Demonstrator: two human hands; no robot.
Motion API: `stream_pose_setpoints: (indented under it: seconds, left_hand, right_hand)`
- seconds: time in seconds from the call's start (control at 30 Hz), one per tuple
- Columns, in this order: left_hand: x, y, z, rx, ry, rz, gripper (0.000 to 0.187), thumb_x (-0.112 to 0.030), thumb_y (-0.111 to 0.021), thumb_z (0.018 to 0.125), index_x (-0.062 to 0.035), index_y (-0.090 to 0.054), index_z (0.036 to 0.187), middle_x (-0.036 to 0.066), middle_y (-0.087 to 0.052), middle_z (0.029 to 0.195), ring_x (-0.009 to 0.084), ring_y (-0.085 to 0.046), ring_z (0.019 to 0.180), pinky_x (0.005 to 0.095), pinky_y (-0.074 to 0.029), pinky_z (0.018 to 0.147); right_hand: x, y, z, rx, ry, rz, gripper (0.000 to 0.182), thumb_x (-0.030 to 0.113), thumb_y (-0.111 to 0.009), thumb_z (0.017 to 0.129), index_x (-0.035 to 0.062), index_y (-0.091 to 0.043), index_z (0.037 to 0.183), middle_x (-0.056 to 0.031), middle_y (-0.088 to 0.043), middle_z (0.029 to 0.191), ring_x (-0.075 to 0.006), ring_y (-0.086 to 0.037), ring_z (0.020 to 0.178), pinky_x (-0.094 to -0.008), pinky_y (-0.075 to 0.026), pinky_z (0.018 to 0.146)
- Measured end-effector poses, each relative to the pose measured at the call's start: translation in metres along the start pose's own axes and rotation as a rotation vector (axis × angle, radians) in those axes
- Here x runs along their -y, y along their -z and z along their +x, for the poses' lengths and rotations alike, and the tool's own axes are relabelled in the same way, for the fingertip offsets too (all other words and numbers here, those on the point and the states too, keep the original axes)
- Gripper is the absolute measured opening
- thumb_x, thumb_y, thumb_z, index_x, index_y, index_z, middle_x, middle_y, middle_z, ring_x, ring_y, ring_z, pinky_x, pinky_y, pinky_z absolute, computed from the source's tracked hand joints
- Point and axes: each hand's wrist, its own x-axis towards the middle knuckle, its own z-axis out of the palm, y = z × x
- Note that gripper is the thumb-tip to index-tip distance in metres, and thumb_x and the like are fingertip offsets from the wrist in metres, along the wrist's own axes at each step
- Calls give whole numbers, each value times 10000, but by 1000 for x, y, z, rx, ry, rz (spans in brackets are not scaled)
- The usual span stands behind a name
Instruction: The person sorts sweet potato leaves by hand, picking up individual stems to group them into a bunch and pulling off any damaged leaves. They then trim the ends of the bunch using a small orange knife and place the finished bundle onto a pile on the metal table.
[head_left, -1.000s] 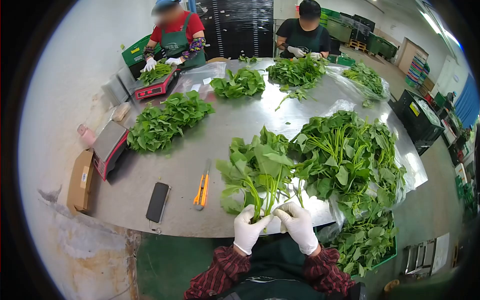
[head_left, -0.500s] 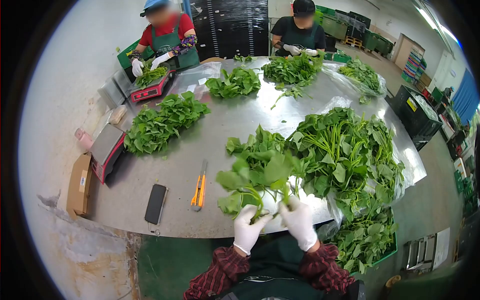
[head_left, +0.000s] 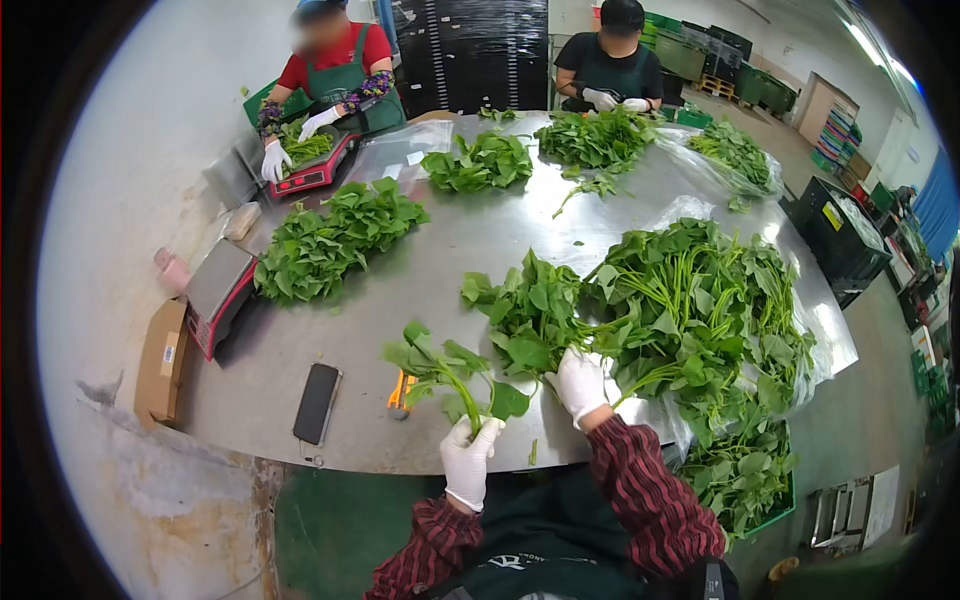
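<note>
My left hand (head_left: 467, 462), in a white glove, is closed round the stems of a small bunch of leafy greens (head_left: 458, 375), whose leaves point away from me. My right hand (head_left: 580, 386), also gloved, reaches to the near side of a smaller heap of leafy greens (head_left: 540, 310). Its fingers are pinched on stems there, with the tips partly hidden by leaves. To the right lies a large pile of leafy greens (head_left: 690, 310) on clear plastic. An orange utility knife (head_left: 400, 392) is partly covered by the leaves in my left hand.
On the metal table (head_left: 400, 290) are a phone (head_left: 316, 403), a red-edged scale (head_left: 222, 290) and another heap of greens (head_left: 335, 240). Two co-workers handle greens across it, one at a second scale (head_left: 320, 170). A green crate (head_left: 745, 480) of greens stands below the right edge.
My hands have moved apart. The left has shifted left with its bunch, over the knife. The right has moved forward to the smaller heap, and the sprig it held upright no longer shows separately.
</note>
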Motion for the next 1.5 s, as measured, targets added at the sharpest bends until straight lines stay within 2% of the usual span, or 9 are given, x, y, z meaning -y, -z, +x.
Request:
stream_pose_setpoints:
  seconds: [0.23, 0.4, 0.47, 0.67, 0.83, 0.97, 1.03, 1.3, 1.5]
  left_hand:
    - [4, 13, 4, -25, -30, 21, 107, -140, -608, 852, -41, -622, 814, -26, -553, 713, 12, -386, 518, 167, -261, 463]
    - [7, 13, 7, -54, 3, -23, 90, -111, -612, 847, -24, -632, 835, -26, -542, 712, 23, -392, 552, 183, -297, 507]
    - [9, 15, 8, -50, 20, -25, 97, -116, -608, 851, -24, -633, 839, -20, -549, 732, 28, -414, 583, 184, -318, 527]
    - [32, 24, 24, -113, -109, 32, 148, -137, -583, 875, 0, -633, 897, -10, -567, 844, 63, -485, 745, 218, -399, 656]
    - [38, 15, 62, -2, -97, 188, 255, -196, -557, 900, 0, -617, 1051, -16, -590, 854, 58, -501, 827, 196, -381, 752]
    - [61, -27, 116, 160, 37, -42, 294, -173, -521, 924, -16, -577, 1166, 36, -557, 1148, 100, -501, 1023, 204, -371, 901]
    - [37, -61, 117, 254, 296, -327, 366, -179, -498, 937, -27, -497, 1270, 38, -494, 1272, 133, -451, 1141, 248, -329, 976]
    - [15, -132, 48, 492, -171, 27, 410, -207, -482, 939, 7, -465, 1289, 68, -485, 1293, 141, -425, 1181, 278, -299, 1007]
    - [18, -221, -40, 1004, -112, 294, 280, -167, -579, 879, 13, -592, 1092, 107, -620, 1031, 139, -558, 943, 267, -421, 846]
  right_hand:
    - [16, 21, 41, 56, -89, 294, 321, 322, -632, 769, 1, -632, 780, -206, -609, 656, -361, -602, 589, -418, -481, 566]
    - [40, 84, 33, 187, -239, 948, 359, 292, -671, 783, -56, -594, 742, -84, -532, 534, -116, -523, 506, -275, -425, 490]
    - [36, 77, 30, 254, -205, 663, 363, 332, -633, 765, -29, -611, 723, -218, -600, 650, -363, -597, 625, -399, -472, 604]
    - [0, 67, 81, -76, -15, 37, 299, 319, -601, 730, 46, -645, 617, -167, -612, 634, -326, -605, 567, -404, -492, 541]
    - [-44, 42, 116, 538, -263, -136, 659, 643, -559, 734, -2, -684, 785, -226, -651, 809, -324, -649, 801, -371, -503, 713]
    - [-53, 5, 86, 640, -305, 393, 571, 517, -575, 768, -45, -654, 837, -253, -642, 864, -365, -628, 840, -369, -487, 725]
    - [-51, -39, 66, 402, -100, 740, 521, 448, -606, 755, -62, -634, 860, -269, -634, 826, -368, -633, 818, -370, -489, 707]
    - [-39, 94, 0, -132, -328, 643, 401, 333, -633, 774, -55, -576, 859, -284, -587, 705, -431, -585, 693, -434, -484, 614]
    - [-91, 223, -122, -505, -590, 595, 133, 109, -570, 776, -13, -621, 793, -120, -641, 688, -188, -567, 513, -349, -445, 489]
